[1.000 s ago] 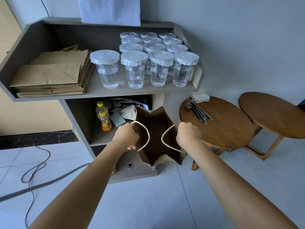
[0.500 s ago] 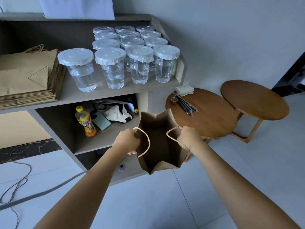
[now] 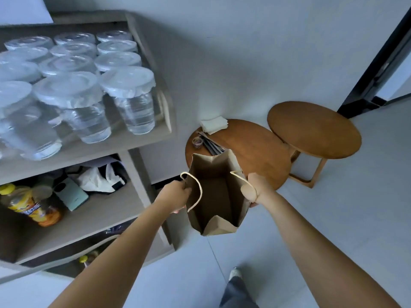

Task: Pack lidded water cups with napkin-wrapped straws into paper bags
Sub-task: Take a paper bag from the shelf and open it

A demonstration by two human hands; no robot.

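Brown paper bag [image 3: 213, 196] with pale cord handles, held up off the floor, mouth open, nothing visible inside. Left hand [image 3: 175, 194] grips left rim, fingers curled round the paper by the handle. Right hand [image 3: 253, 190] grips right rim, cord looped over its back; fingertips hidden behind the bag wall.

Changed over the last second: bag carried rightward, away from the grey shelf unit [image 3: 133, 143], now overlapping the near edge of the nearer round wooden bench [image 3: 255, 152]. View swung right too; stack of flat bags gone from frame. Probably means the opening step is done and the bag is heading for a set-down by the straws and napkins. Nothing packed yet.

Counts:
- open bag: one
- clear plastic water cups with white lids [image 3: 131, 101] on upper shelf: twelve countable, left frame edge cuts the group, blurred
- round wooden benches: two, farther one [image 3: 315, 130] bare
- white napkin stack [image 3: 214, 124]: one
- dark straws [image 3: 211, 145]: one loose bundle, number unreadable, partly behind the bag
- small roll [image 3: 197, 142] beside the straws: one
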